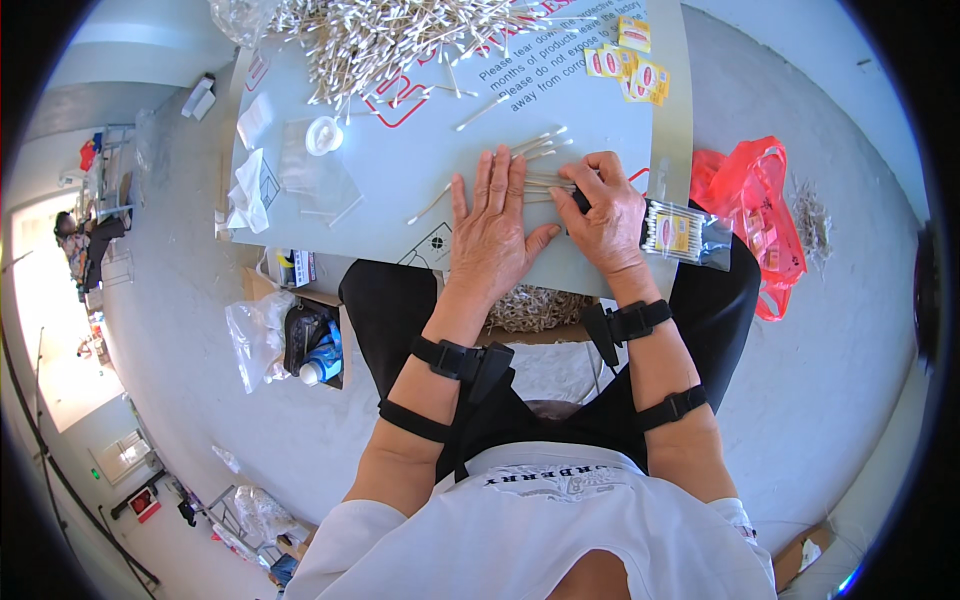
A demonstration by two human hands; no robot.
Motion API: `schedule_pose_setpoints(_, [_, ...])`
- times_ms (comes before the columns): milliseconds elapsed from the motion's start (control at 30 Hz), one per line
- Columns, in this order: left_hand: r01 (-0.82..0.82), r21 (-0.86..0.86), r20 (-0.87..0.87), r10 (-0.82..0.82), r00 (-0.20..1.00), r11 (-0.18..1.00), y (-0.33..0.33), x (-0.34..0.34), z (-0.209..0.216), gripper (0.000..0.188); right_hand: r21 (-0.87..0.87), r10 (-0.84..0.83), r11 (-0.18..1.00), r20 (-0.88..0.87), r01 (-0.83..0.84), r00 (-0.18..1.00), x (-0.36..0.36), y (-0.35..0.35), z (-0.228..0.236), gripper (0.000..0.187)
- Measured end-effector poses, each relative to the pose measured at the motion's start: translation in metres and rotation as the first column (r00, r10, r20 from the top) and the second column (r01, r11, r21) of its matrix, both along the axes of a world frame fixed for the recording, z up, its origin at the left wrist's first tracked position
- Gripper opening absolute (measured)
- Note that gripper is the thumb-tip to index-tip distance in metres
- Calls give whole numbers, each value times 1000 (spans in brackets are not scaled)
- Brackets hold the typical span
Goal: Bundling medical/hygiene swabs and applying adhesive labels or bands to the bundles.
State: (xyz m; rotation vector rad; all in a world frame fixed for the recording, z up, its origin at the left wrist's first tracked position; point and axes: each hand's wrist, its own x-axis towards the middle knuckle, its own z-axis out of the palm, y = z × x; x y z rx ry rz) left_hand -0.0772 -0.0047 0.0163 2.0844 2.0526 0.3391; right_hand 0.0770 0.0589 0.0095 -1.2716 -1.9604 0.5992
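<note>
Cotton swabs [540, 184] partly beneath flat, outstretched left fingers [499, 182]; their ends at bent right fingers [584, 180], grip unclear

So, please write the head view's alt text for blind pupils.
A bare left hand lies palm-down over white-tipped cotton swabs on a grey tabletop; the right hand curls beside it, near a clear plastic packet of swabs. A large swab pile lies beyond.
</note>
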Motion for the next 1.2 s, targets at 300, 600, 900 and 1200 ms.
schedule_pose_setpoints(300, [9, 43, -17, -8, 1000, 999, -2, 0, -1, 89, -10, -15, 1000, -46, 15, 999, -1, 0, -3, 24])
schedule_pose_setpoints(600, [20, 43, -23, -19, 1000, 999, -2, 0, -1, 88, -4, 11, 1000, 105, -10, 994, -4, 3, 2, 35])
schedule_pose_setpoints(900, [24, 48, -25, -22, 999, 999, -2, -1, -2, 88, -18, 22, 1000, 159, -19, 987, -6, 5, 2, 31])
schedule_pose_setpoints(1200, [22, 84, 20, -24, 1000, 996, -3, -3, 1, 86, 3, 30, 1000, 135, -31, 990, -5, 5, 1, 25])
